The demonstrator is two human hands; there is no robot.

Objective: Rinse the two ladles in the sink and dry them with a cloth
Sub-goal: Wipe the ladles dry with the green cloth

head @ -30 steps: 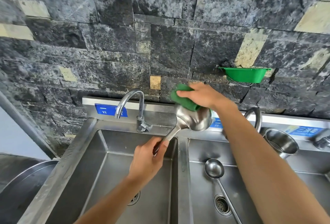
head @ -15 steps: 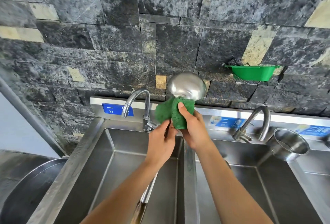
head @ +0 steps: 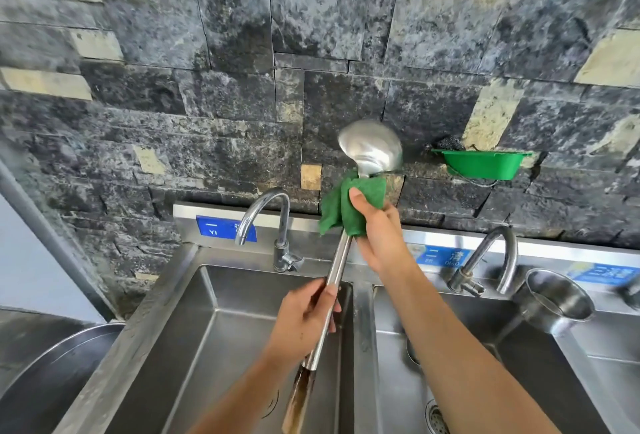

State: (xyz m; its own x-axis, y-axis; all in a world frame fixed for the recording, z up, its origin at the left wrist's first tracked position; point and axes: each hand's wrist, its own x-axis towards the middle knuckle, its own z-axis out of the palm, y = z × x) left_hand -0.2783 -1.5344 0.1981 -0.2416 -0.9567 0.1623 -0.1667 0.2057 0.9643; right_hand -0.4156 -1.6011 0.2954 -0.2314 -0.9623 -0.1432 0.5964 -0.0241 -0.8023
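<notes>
Ladle is being held bowl-up above sink, L hand gripping its handle, R hand clutching green cloth round its neck.

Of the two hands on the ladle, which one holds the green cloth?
The right hand, which wraps the green cloth round the ladle just below its bowl; the left hand grips the bare handle lower down.

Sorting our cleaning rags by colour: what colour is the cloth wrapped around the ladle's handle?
The cloth round the ladle is green, clearest in the head view.
</notes>
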